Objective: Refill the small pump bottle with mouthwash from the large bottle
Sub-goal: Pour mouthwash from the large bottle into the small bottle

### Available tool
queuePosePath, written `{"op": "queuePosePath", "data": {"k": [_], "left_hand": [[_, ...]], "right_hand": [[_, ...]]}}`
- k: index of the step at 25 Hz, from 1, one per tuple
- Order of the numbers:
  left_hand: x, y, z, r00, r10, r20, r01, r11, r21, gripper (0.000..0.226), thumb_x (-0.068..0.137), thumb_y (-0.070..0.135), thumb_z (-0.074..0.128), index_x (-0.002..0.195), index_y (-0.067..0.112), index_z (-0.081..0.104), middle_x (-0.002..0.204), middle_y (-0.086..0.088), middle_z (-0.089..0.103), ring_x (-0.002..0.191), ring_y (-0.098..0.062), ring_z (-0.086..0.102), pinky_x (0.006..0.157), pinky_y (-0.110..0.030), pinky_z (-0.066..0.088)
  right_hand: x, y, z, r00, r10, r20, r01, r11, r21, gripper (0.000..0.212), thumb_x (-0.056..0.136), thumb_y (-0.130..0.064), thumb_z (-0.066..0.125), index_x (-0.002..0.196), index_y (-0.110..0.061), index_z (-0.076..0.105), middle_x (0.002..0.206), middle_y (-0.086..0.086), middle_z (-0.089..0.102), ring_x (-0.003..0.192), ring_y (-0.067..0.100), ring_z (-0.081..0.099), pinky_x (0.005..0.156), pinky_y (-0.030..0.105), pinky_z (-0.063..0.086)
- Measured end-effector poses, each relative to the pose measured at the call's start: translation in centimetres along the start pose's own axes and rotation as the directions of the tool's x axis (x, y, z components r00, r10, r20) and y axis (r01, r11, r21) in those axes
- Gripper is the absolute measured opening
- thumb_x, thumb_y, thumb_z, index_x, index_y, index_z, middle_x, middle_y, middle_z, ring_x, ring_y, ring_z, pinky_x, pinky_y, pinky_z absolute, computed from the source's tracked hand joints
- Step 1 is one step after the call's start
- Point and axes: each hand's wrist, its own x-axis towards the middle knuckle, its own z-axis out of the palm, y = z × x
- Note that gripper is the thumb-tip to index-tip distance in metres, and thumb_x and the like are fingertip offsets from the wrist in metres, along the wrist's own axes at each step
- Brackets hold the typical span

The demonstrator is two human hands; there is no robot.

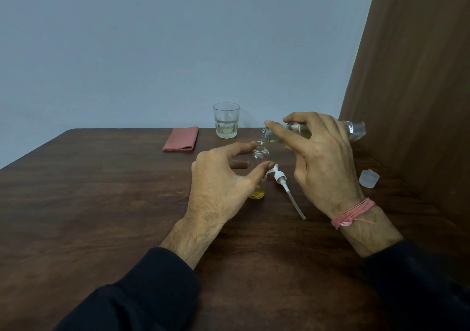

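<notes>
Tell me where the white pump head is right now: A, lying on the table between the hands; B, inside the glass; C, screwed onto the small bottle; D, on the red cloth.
A: the pump head lies on the table, tube trailing toward the camera.

So there's a dark wood table (101, 203) pushed up against a plain bluish-grey wall (152, 38). Near the far edge sits a clear faceted drinking glass (226, 120) with just a bit of yellowish liquid at the bottom. Left of it, well apart, lies a folded reddish-pink cloth (181, 139). A brown curtain (419, 63) hangs down the right side.
</notes>
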Motion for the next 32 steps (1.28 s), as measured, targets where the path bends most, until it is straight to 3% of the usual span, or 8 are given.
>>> {"op": "queuePosePath", "data": {"k": [14, 19, 24, 32], "left_hand": [[-0.27, 0.12, -0.13, 1.0, -0.02, 0.007, 0.02, 0.999, -0.035, 0.058, 0.08, 0.061, 0.096, 0.129, 0.034, 0.084, 0.123, 0.018, 0.083, 0.088, 0.015, 0.076, 0.082, -0.02, 0.067], [-0.17, 0.22, -0.14, 1.0, -0.015, 0.013, 0.015, 1.0, -0.026, 0.059, 0.08, 0.061, 0.095, 0.131, 0.034, 0.083, 0.125, 0.018, 0.082, 0.089, 0.015, 0.076, 0.084, -0.018, 0.066], [-0.05, -0.07, 0.01, 1.0, 0.002, 0.009, -0.002, 1.0, -0.008, 0.063, 0.08, 0.064, 0.093, 0.134, 0.035, 0.081, 0.128, 0.019, 0.081, 0.093, 0.016, 0.075, 0.082, -0.006, 0.059], [0.04, -0.05, -0.05, 1.0, 0.007, 0.012, -0.007, 1.0, 0.004, 0.061, 0.081, 0.064, 0.093, 0.134, 0.036, 0.081, 0.128, 0.02, 0.081, 0.093, 0.016, 0.075, 0.086, -0.01, 0.06]], "right_hand": [[0.18, 0.0, -0.13, 1.0, -0.002, -0.003, 0.002, 1.0, 0.002, 0.083, 0.083, 0.012, 0.074, 0.153, -0.031, 0.062, 0.141, 0.009, 0.064, 0.128, 0.033, 0.058, 0.113, 0.046, 0.035], [0.21, 0.01, -0.13, 1.0, -0.003, 0.006, 0.003, 1.0, 0.0, 0.084, 0.082, 0.013, 0.073, 0.154, -0.03, 0.062, 0.141, 0.009, 0.064, 0.128, 0.034, 0.058, 0.113, 0.046, 0.035], [0.05, 0.04, -0.06, 1.0, -0.005, 0.002, 0.005, 1.0, -0.003, 0.085, 0.081, 0.013, 0.074, 0.154, -0.03, 0.062, 0.141, 0.01, 0.064, 0.128, 0.034, 0.058, 0.112, 0.047, 0.037], [0.14, 0.07, -0.09, 1.0, -0.003, 0.002, 0.003, 1.0, -0.01, 0.084, 0.081, 0.014, 0.074, 0.153, -0.028, 0.063, 0.14, 0.012, 0.065, 0.127, 0.036, 0.059, 0.11, 0.05, 0.04]]}}
